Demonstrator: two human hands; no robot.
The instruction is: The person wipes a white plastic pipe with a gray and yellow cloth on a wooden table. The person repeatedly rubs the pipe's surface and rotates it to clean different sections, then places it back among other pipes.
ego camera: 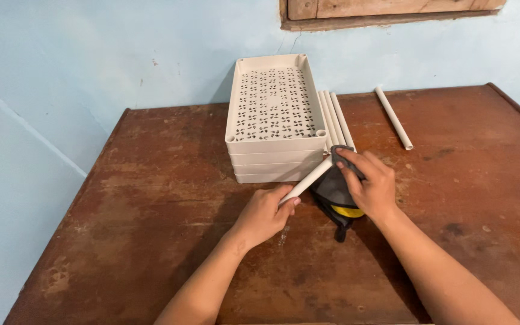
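My left hand (266,213) grips the near end of a white plastic pipe (309,179) that slants up and right. Its far end meets a dark grey cloth (334,186) that my right hand (369,186) presses around the pipe tip. The cloth drapes down onto the brown wooden table (151,241) and partly covers a small yellow object (347,211). Both hands work just in front of a stack of three cream perforated trays (275,114).
Three more white pipes (334,117) lie side by side against the right side of the trays. A single white pipe (393,118) lies farther right. A light blue wall backs the table, with a wooden frame (386,12) at the top.
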